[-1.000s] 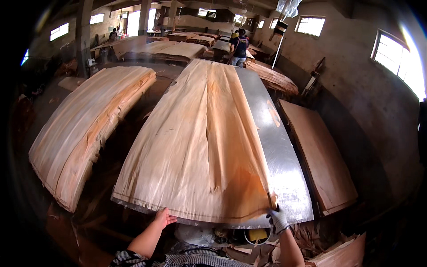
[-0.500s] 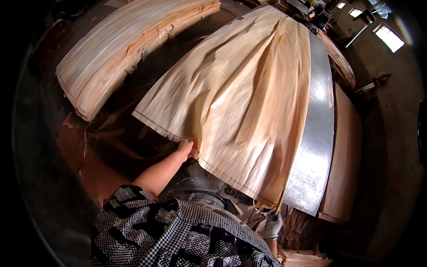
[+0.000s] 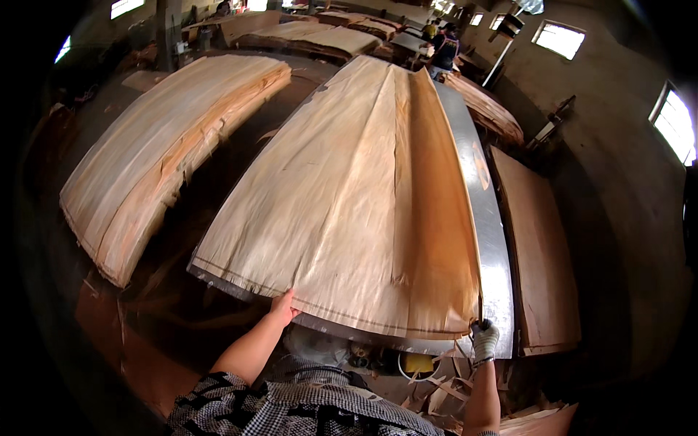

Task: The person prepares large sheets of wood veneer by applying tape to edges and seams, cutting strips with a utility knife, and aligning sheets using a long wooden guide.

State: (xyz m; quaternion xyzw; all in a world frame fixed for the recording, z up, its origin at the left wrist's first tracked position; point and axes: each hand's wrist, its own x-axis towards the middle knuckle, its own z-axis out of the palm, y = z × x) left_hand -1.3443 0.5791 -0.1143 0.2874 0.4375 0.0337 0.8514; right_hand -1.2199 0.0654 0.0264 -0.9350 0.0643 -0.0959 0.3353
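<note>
A large pale wood veneer sheet (image 3: 327, 196) lies over a shiny metal tabletop (image 3: 497, 291), with low ridges and a raised, shaded strip along its right side. My left hand (image 3: 284, 306), bare, is closed on the sheet's near edge, left of the middle. At the near right corner, my right hand (image 3: 485, 340) in a white glove with dark fingertips grips the veneer's edge. The fingertips of both hands are partly hidden.
To the left stands a thick veneer stack (image 3: 167, 138) with ragged edges. Flat reddish-brown sheets (image 3: 538, 269) lie right of the table. Below the near edge are a bucket (image 3: 418, 367) and wood scraps (image 3: 447, 392). A person (image 3: 445, 52) stands beyond the table's far end.
The view has tilted up, showing more of the room. The veneer has come down flatter over the tabletop, its deep folds reduced. Both hands still hold its near edge.
</note>
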